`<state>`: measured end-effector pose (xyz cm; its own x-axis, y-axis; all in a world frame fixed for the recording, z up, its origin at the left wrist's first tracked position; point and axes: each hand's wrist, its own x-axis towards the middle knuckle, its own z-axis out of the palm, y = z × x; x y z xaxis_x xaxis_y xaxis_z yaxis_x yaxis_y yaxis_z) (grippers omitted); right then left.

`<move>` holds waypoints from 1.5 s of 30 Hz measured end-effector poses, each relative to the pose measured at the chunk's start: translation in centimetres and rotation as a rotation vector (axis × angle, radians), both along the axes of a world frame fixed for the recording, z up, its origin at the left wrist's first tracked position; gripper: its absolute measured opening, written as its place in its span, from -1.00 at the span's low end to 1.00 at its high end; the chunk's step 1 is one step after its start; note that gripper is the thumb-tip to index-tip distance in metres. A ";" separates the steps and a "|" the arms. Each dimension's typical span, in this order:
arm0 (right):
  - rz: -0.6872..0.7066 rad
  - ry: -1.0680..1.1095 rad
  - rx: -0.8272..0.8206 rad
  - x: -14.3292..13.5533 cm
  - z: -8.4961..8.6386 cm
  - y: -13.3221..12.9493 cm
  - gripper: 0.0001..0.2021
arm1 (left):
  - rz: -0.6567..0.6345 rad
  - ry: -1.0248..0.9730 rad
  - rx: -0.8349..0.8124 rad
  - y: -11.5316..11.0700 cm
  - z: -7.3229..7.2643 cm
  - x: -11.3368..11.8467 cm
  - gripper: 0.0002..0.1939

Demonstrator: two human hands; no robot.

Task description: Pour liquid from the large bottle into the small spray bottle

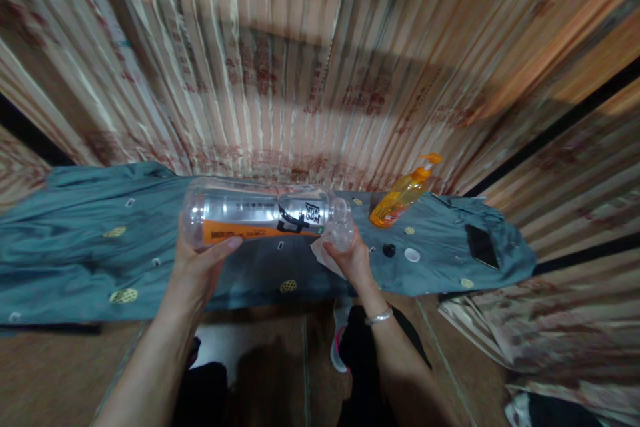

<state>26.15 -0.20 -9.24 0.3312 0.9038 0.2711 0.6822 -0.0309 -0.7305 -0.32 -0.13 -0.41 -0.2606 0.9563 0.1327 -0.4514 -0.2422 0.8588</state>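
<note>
A large clear plastic bottle (240, 207) with a silver and orange label lies sideways in the air over the cloth-covered table. Around its base end, at the left, my left hand (197, 263) is closed, thumb along the label. My right hand (353, 253) grips the other end near the clear neck (342, 220), with a white tissue (327, 257) under the fingers. What the hidden fingers of that hand touch I cannot make out. A pump bottle (400, 197) of orange liquid stands beyond my right hand. Nearby lie a small black cap (389, 250) and a white round lid (412, 255).
A teal patterned cloth (90, 247) covers the narrow table. A black phone (482, 246) lies near its right end. Behind rises a pleated patterned curtain (280, 80), with dark poles at both sides. My legs are below the front edge, above a tiled floor (280, 373).
</note>
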 end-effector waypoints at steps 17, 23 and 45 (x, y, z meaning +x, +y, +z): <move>-0.021 -0.023 -0.011 -0.2 0.3 -0.2 -0.29 | -0.034 0.064 0.041 0.2 -0.7 -0.5 -0.08; -0.024 -0.029 -0.022 -0.2 0.4 -0.2 -0.30 | -0.029 0.060 0.046 0.2 -0.7 -0.5 -0.13; -0.015 -0.024 -0.022 -0.1 0.3 -0.2 -0.28 | -0.028 0.031 0.029 0.1 -0.4 -0.4 -0.15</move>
